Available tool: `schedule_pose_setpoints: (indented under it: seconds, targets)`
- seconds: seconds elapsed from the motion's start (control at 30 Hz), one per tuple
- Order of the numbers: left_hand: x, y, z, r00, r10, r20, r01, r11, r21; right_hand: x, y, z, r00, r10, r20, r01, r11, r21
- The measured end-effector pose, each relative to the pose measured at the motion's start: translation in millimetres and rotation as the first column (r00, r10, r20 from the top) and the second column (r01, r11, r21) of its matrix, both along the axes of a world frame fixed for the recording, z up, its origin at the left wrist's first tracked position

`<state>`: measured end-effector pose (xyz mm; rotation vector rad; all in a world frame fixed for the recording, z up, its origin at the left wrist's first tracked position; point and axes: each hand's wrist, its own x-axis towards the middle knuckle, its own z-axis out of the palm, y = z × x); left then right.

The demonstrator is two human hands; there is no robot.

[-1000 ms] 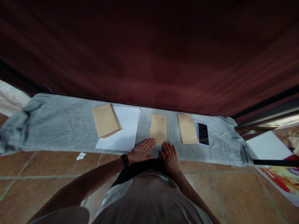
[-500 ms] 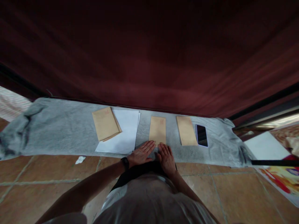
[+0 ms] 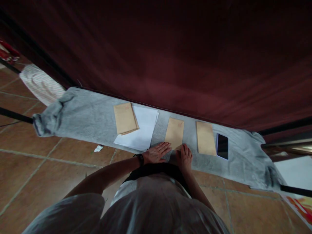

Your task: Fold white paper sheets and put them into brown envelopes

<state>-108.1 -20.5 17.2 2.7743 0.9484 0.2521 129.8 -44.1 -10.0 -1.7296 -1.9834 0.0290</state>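
Right hand [image 3: 184,157] shifted onto envelope [image 3: 175,132] corner (grip hidden) | left hand [image 3: 156,152] flat, fingers released, touching envelope

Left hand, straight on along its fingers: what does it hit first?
The middle brown envelope. The left hand lies flat on the grey cloth, fingertips apparently at its near edge.

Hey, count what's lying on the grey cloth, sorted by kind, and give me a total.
Single brown envelopes: 2
Stack of brown envelopes: 1
Pile of white paper: 1
Phone: 1
Total: 5
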Motion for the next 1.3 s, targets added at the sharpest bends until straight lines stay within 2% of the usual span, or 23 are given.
schedule_pose_setpoints:
  seconds: [0.23, 0.43, 0.5, 0.6, 0.7, 0.77, 0.97, 1.2, 1.3]
  targets:
    - [1, 0, -0.7, 0.999, 0.002, -0.042, -0.003, 0.999, -0.037, -6, 21, -1.6, 0.991, -0.058, -0.124, 0.055, 0.998, -0.028]
    - [1, 1, -0.3, 0.998, -0.016, -0.062, 0.014, 1.0, -0.023, -4, 29, -0.6, 0.924, -0.076, -0.374, 0.057, 0.996, -0.064]
    - [0, 1, -0.9, 0.998, -0.005, -0.07, 0.005, 1.0, -0.009, -6, 28, 4.0, 0.854, -0.091, -0.511, 0.025, 0.991, -0.135]
    - [-1, 2, -3.4, 0.996, 0.017, -0.09, -0.016, 1.0, 0.013, -10, 25, 11.2, 0.667, -0.211, -0.714, -0.013, 0.955, -0.295]
    - [-2, 3, -6.5, 0.995, 0.015, -0.094, -0.012, 0.999, 0.038, -14, 26, 14.6, 0.476, -0.361, -0.802, -0.075, 0.892, -0.446]
    - [-3, 4, -8.1, 0.997, 0.015, -0.081, -0.011, 0.999, 0.05, -17, 27, 14.4, 0.398, -0.414, -0.818, -0.125, 0.859, -0.496]
    - [-2, 4, -10.0, 0.998, 0.034, -0.053, -0.029, 0.996, 0.089, -24, 32, 13.0, 0.289, -0.508, -0.811, -0.104, 0.826, -0.554]
    - [27, -10, -11.4, 0.977, 0.211, -0.026, -0.206, 0.97, 0.125, -25, 32, 17.1, 0.19, -0.542, -0.819, -0.064, 0.825, -0.561]
    - [37, -11, -11.1, 0.969, 0.247, -0.005, -0.244, 0.963, 0.117, -23, 32, 18.2, 0.154, -0.546, -0.823, -0.047, 0.828, -0.558]
